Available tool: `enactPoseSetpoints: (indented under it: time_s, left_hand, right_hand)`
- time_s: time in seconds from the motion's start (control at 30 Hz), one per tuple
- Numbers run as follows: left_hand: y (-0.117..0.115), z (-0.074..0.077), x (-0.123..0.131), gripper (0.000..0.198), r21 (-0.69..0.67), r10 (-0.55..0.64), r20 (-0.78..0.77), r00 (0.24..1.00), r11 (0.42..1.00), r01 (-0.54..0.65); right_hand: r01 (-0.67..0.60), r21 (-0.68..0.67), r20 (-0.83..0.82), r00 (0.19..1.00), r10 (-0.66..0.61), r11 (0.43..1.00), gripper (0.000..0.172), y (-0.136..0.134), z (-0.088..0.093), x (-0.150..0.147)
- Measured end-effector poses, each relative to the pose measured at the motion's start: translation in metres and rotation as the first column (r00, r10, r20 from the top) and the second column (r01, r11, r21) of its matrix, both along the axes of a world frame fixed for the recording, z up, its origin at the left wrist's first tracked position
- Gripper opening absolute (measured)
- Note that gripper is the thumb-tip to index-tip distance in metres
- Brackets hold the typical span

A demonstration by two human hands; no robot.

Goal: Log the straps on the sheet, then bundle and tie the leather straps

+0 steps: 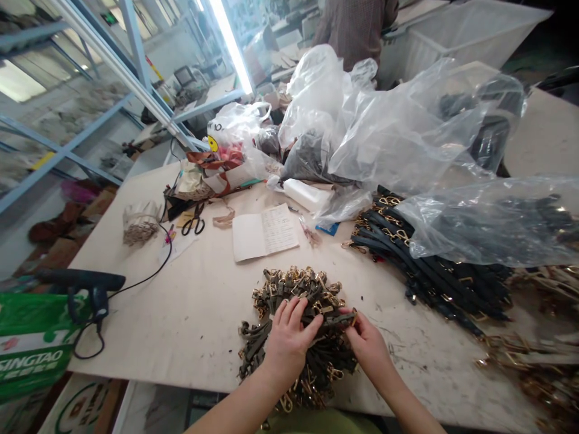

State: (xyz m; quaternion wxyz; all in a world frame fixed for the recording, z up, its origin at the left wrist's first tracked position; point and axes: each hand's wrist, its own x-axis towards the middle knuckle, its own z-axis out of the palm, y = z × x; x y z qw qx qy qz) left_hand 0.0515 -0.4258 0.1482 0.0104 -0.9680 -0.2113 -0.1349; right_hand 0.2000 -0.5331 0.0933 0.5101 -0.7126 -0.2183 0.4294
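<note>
A thick bundle of olive-brown straps (312, 355) with gold-coloured clasps and buckles lies on the table in front of me. My left hand (289, 337) rests on top of it, fingers laid over the straps and thumb apart from them. At the bundle's right side, my right hand (367, 342) pinches the end of one strap (339, 319), near a gold buckle. That strap stretches between the two hands. What lies under my left palm is hidden.
An open notebook (266, 234) lies beyond the bundle, black scissors (193, 222) to its left. Dark straps (434, 271) and plastic bags (407, 132) fill the right and back. A corded dark tool (88, 289) sits at the left edge. A person (355, 30) stands behind.
</note>
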Motion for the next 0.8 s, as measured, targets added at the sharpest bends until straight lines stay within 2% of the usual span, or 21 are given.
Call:
enactPoseSetpoints:
  time_s: [0.13,0.27,0.4,0.5,0.57,0.67,0.8]
  left_hand:
    - [0.001,-0.001,0.003,0.036,-0.050,0.028,0.017,0.999,0.998,-0.027]
    - [0.004,0.000,0.004,0.035,-0.073,0.031,0.042,0.999,0.997,-0.028]
    - [0.005,0.003,0.005,0.032,-0.113,0.033,0.037,0.999,0.993,-0.029]
    - [0.006,0.005,0.006,0.031,-0.154,0.064,0.018,0.998,0.986,-0.061]
    - [0.006,0.005,0.007,0.036,-0.182,0.111,0.000,0.994,0.977,-0.109]
    - [0.006,0.004,0.007,0.040,-0.230,0.175,-0.027,0.984,0.957,-0.176]
    - [0.004,0.002,0.006,0.038,-0.255,0.193,-0.033,0.981,0.947,-0.195]
  right_hand:
    - [0.048,-0.044,0.008,0.999,-0.048,0.998,0.036,0.003,-0.008,0.014]
    - [0.063,-0.057,0.072,0.996,-0.058,0.996,0.038,0.014,-0.005,0.031]
    - [-0.059,0.017,0.175,0.983,0.055,0.998,0.036,0.036,0.007,0.038]
    - [-0.212,-0.004,0.231,0.951,0.207,0.977,0.030,0.051,0.015,0.037]
    - [-0.271,-0.029,0.243,0.932,0.269,0.962,0.027,0.058,0.018,0.036]
    - [-0.283,-0.051,0.252,0.924,0.287,0.958,0.025,0.063,0.018,0.036]
    - [-0.277,-0.072,0.240,0.928,0.287,0.958,0.024,0.064,0.016,0.035]
